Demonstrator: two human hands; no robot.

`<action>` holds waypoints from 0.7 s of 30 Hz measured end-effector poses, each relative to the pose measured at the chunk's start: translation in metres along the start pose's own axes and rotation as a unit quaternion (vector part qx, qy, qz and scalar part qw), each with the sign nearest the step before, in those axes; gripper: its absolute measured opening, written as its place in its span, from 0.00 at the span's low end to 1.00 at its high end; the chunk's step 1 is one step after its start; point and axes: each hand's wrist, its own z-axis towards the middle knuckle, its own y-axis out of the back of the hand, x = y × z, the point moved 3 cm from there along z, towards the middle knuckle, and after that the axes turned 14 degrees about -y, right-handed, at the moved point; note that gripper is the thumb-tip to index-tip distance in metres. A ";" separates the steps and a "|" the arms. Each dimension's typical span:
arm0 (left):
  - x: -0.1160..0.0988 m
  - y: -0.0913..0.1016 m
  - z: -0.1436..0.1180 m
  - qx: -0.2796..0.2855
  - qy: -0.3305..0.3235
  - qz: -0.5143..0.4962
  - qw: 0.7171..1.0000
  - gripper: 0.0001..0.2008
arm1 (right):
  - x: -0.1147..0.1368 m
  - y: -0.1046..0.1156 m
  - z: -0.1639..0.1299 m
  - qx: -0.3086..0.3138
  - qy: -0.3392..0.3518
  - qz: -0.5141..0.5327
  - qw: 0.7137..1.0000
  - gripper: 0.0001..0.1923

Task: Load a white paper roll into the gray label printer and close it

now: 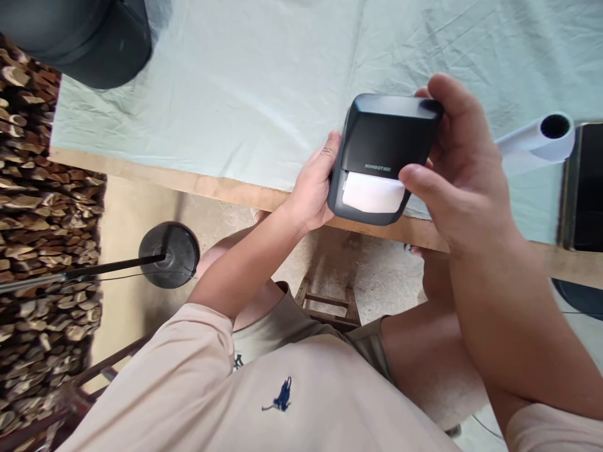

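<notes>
We see the table [155, 171] filling the upper frame from ten to two o'clock, draped in a pale green cloth [245, 81] whose near edge leaves a strip of bare wood. At nine o'clock stands a stack of cut firewood [42, 251], and a dark round lamp base [169, 254] sits on the floor just beside it, toward the centre. A wooden stool [330, 301] shows below the table edge, between our knees. At one o'clock, held just above the table's near edge, is the black label printer [384, 157], white paper showing at its slot. Our right hand [461, 163] wraps the printer from the three o'clock side, fingers curled over its top, thumb pressed on its front face beside the paper. Our left hand [313, 188] braces the printer's nine o'clock side, fingers closed against it. A white paper roll [541, 138] lies at three o'clock, near the right hand.
</notes>
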 end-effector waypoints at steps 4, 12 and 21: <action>-0.002 -0.001 0.001 -0.004 0.006 0.012 1.000 0.17 | 0.003 0.006 -0.003 0.014 -0.025 -0.027 0.999 0.44; -0.006 -0.012 -0.003 0.094 -0.009 0.035 0.995 0.20 | 0.030 0.016 -0.008 -0.255 0.115 -0.115 0.953 0.17; -0.001 -0.005 -0.004 0.111 -0.018 0.080 0.990 0.18 | 0.045 0.012 -0.004 -0.169 0.018 -0.386 0.907 0.08</action>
